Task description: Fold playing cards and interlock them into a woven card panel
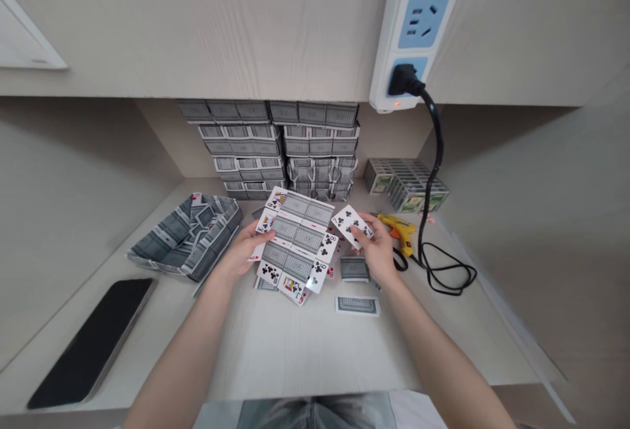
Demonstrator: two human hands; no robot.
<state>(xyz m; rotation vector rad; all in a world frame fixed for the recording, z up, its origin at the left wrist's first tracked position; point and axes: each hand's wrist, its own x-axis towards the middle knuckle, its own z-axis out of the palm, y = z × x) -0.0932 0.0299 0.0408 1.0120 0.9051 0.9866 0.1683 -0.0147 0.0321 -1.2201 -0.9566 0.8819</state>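
Note:
My left hand [242,248] is closed on the left edge of a panel of joined playing cards [295,235], thumb on top. Its middle shows grey patterned backs, while face-up cards, among them a king, a jack and several clubs, stick out around the rim. Between thumb and fingers of my right hand [374,245] is a single seven of clubs [350,224], held face up just off the panel's upper right corner. Below that hand a small stack of cards [354,268] lies back up, and one loose card [357,306] is nearer to me.
At left are a tray built from cards [167,239] and a black phone [91,344]. Stacked card boxes [280,147] stand at the back, with packed card decks [411,183] right of them. A yellow glue gun [404,232] lies by a black cord [436,153] from the power strip [384,88].

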